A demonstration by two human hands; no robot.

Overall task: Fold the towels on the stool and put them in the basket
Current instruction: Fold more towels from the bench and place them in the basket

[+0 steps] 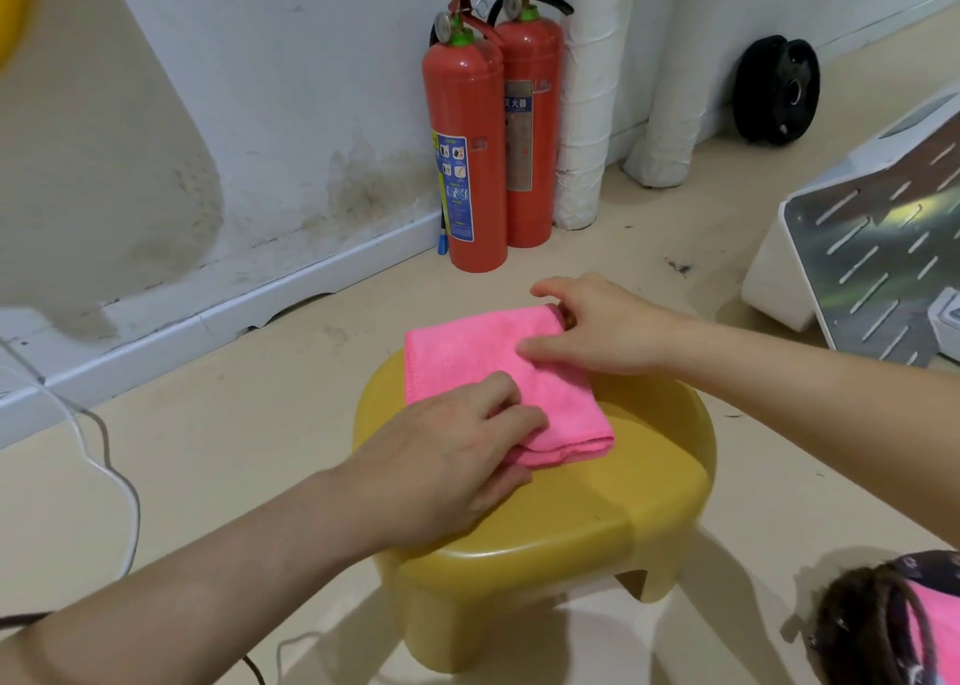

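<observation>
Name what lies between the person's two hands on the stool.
In the head view, a folded pink towel lies between the left hand and right hand, on the yellow stool; both hands touch it.

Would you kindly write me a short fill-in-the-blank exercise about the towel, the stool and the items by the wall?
1. The folded towel is ____ in colour.
2. It lies on a ____ stool.
3. By the wall stand ____ red fire extinguishers.
4. The left hand and the right hand both hold the ____.
Missing words: pink; yellow; two; towel.
</observation>
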